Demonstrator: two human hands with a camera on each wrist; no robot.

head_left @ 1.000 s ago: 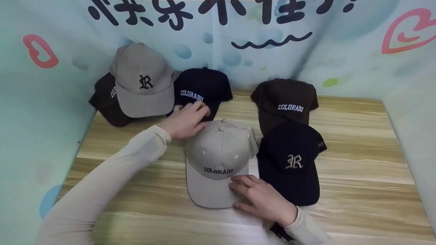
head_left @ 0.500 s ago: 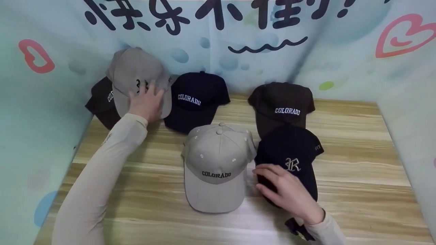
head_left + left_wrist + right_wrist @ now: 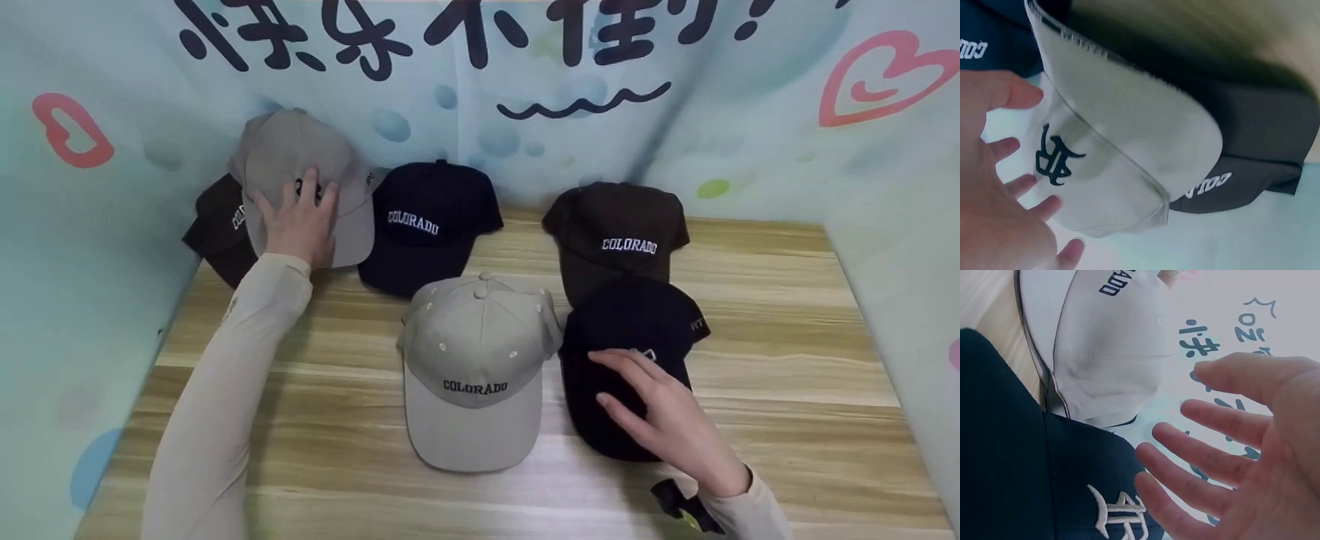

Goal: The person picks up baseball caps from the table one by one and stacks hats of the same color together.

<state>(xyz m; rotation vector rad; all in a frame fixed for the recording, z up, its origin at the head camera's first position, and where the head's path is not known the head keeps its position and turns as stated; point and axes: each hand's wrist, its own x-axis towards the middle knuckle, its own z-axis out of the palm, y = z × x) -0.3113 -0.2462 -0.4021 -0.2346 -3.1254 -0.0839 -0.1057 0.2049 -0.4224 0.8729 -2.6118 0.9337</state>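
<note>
left hand (image 3: 300,223) and right hand (image 3: 673,420) are spread wide, and pushing sideways could skew the grey cap (image 3: 291,146) beneath the left fingers and the brown cap (image 3: 219,231) beside them.

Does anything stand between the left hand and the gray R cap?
Nothing visible does: the left hand is directly over the gray R cap. The dark brown cap sits partly behind that cap, not in between.

The cap at 10 o'clock (image 3: 292,142) was matt, woven cloth. The cap at 6 o'clock (image 3: 476,334) looked like the same smooth cloth. The cap at 4 o'clock (image 3: 626,315) was matt fabric, its letter (image 3: 1126,509) raised in thread. The table (image 3: 772,345) showed wood grain, faintly glossy toward 6 o'clock; the backdrop (image 3: 555,142) at 12 was creased cloth.
</note>
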